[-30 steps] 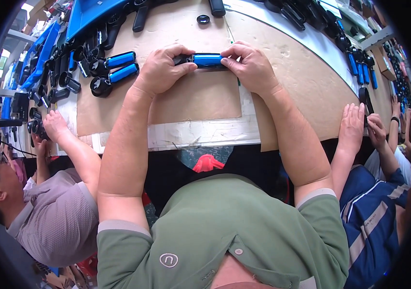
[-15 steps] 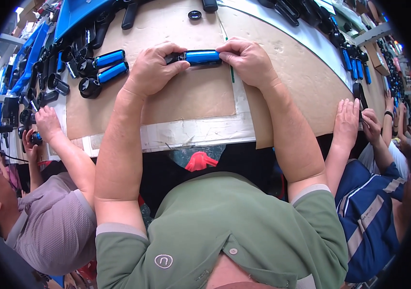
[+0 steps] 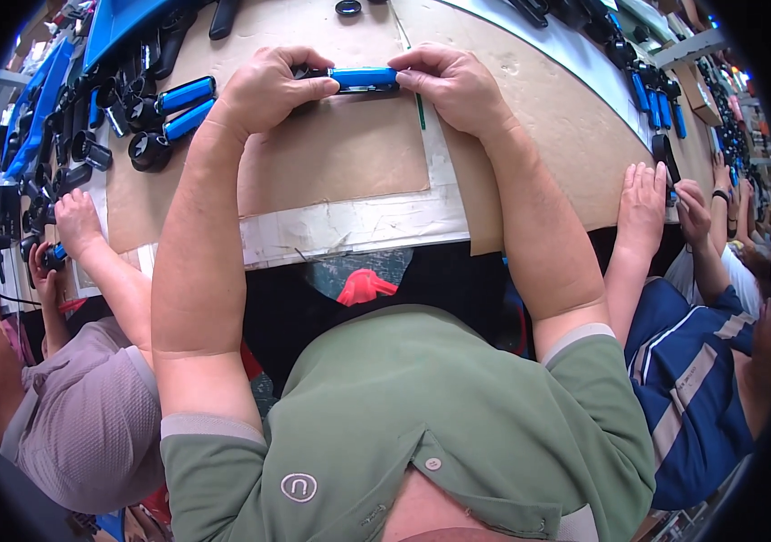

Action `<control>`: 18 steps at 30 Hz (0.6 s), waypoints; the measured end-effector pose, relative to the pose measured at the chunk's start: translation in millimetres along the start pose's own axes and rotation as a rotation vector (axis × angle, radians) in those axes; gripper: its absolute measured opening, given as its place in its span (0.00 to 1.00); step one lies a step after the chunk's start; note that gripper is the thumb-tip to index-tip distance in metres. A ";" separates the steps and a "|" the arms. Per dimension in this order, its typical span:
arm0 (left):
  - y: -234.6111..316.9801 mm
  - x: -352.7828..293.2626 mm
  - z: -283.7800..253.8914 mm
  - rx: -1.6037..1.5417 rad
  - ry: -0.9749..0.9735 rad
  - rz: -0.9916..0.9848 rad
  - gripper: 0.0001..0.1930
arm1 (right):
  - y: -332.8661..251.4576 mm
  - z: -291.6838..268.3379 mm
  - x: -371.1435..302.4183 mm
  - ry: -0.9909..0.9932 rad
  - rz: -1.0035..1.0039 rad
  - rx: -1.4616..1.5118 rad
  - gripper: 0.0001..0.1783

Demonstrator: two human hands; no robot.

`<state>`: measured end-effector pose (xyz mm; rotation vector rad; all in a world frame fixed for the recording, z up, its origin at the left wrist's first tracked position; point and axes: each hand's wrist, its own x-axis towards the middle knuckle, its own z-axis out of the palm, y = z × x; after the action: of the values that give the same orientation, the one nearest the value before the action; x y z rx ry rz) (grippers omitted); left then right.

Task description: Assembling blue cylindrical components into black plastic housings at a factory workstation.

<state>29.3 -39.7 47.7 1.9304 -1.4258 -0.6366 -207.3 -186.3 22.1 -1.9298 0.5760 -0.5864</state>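
Between my two hands lies a long blue part with black along its near side point(image 3: 363, 78), held level just above the brown board. My left hand point(image 3: 264, 88) is closed round its dark left end, thumb in front, and hides most of that end. My right hand point(image 3: 456, 88) pinches the right end between thumb and fingers. Left of my left hand rest two similar blue parts with round black ends; the upper blue part point(image 3: 187, 95) and the lower blue part point(image 3: 189, 119) lie side by side.
Black parts crowd the table's left side near a blue bin point(image 3: 133, 32). A small round black piece point(image 3: 348, 8) sits beyond my hands. More blue-and-black parts point(image 3: 654, 98) lie at the right. Co-workers' hands work at left point(image 3: 78, 221) and right point(image 3: 643, 208).
The whole view has shifted, so everything sits a little higher and further left. Both hands keep their hold on the blue part, and more of its black side shows.
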 end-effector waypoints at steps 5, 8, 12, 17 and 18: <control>-5.0 4.8 -1.3 -0.066 -0.040 0.002 0.19 | 1.3 1.7 -4.0 -0.038 -0.039 -0.149 0.15; -6.6 8.4 -2.8 -0.097 -0.055 -0.032 0.19 | 4.2 14.2 -5.8 0.055 -0.266 -0.332 0.18; -5.3 12.9 -6.6 -0.141 -0.081 -0.052 0.19 | 6.7 29.0 -5.8 0.207 -0.418 -0.600 0.18; -4.7 14.4 -5.8 -0.163 -0.100 -0.058 0.17 | 7.7 26.9 0.2 0.257 -0.587 -0.922 0.15; -5.3 14.3 -5.5 -0.156 -0.094 -0.058 0.16 | 7.8 26.1 1.6 0.218 -0.641 -0.975 0.15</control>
<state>40.7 -51.1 47.4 1.8466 -1.3382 -0.8503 -190.9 -172.6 5.2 -3.0431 0.3859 -1.0518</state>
